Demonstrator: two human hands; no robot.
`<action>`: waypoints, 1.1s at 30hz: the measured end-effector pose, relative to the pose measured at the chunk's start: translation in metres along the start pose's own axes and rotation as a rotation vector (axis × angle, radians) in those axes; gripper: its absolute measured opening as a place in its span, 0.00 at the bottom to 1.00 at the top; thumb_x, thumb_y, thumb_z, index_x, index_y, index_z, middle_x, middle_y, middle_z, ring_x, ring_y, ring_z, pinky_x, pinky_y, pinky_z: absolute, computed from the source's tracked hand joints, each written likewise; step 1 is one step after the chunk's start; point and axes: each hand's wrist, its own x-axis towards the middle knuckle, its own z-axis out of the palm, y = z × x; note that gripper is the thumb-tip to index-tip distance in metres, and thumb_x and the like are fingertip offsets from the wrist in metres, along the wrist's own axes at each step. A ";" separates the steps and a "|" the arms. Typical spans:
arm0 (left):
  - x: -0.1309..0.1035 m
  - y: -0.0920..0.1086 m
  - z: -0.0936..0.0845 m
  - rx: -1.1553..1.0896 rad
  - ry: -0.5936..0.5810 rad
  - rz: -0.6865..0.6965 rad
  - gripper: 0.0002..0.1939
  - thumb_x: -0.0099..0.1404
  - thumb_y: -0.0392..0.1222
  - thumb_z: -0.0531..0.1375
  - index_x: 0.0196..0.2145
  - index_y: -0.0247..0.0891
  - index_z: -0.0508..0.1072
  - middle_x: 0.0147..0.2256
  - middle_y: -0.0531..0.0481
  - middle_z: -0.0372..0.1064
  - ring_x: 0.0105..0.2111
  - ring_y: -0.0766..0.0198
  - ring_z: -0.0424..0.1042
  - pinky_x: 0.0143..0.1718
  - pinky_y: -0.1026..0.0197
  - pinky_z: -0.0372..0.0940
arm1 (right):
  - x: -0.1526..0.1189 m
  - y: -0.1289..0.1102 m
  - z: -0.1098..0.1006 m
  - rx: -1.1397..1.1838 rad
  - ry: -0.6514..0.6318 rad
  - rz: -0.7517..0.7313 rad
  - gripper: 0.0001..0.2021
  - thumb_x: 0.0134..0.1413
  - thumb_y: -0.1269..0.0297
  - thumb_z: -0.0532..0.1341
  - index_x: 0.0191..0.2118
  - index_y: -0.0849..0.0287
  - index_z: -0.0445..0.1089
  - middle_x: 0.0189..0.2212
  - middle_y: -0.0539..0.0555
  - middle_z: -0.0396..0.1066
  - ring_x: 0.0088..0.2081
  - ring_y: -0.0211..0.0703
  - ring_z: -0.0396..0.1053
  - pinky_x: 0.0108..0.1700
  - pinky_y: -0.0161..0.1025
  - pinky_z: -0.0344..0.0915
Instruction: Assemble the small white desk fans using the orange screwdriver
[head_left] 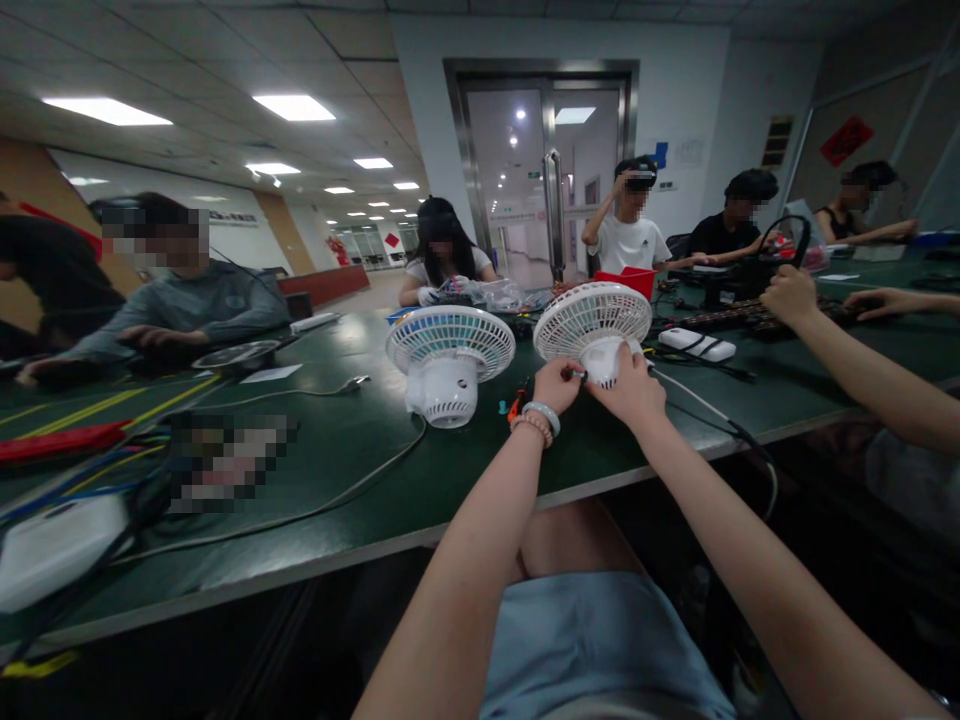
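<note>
Two white fans rest on the green table. My right hand is on the white motor housing of the right fan, its fingers bent around the lower part. Just left of that housing, my left hand is closed in a pinch, its fingertips close to those of my right hand; whatever it pinches is too small to name. A second fan stands to the left, grille tilted upward, touched by neither hand. An orange-handled tool and a small teal piece lie between the fans.
Cables cross the green table. A white box lies right of the fans, a red bin behind them. At far left are a white device and a red object. Another person's arms reach in from the right; several people sit around.
</note>
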 end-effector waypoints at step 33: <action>-0.006 0.005 -0.002 0.076 -0.032 0.033 0.05 0.51 0.33 0.59 0.28 0.36 0.73 0.29 0.52 0.72 0.30 0.68 0.68 0.37 0.64 0.65 | -0.003 0.009 0.002 -0.004 -0.023 -0.010 0.44 0.45 0.37 0.51 0.62 0.58 0.36 0.53 0.68 0.50 0.41 0.57 0.66 0.39 0.48 0.63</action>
